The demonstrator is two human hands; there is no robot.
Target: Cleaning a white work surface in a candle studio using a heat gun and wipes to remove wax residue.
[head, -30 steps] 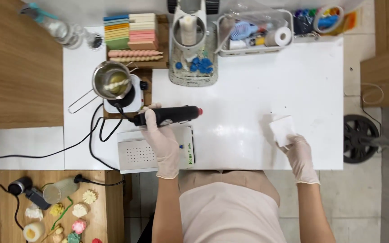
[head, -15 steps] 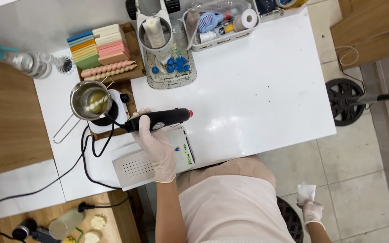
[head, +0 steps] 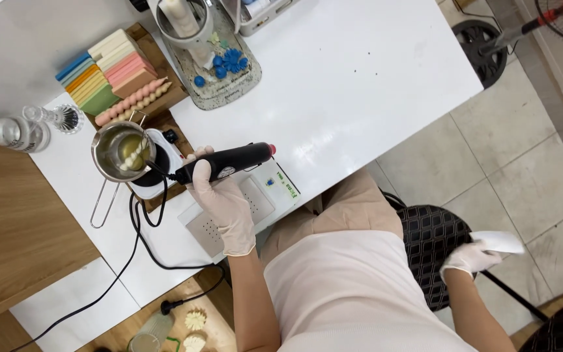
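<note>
White bench (head: 360, 85) over pale floor tiles (head: 516, 150), wooden top at its left. The gloved left hand (head: 226, 199) is wrapped tight around a black corded tool (head: 226, 163), above a white scale (head: 262, 195), beside the metal pot (head: 122, 150). The gloved right hand (head: 467, 257), low by the chair (head: 428, 241), pinches a white wipe (head: 498, 242); the tool's tip is hard to make out

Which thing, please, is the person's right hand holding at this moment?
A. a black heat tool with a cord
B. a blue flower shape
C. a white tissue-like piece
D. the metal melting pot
C: the right hand grips a white tissue-like piece out beside the patterned stool, off the table.
</note>
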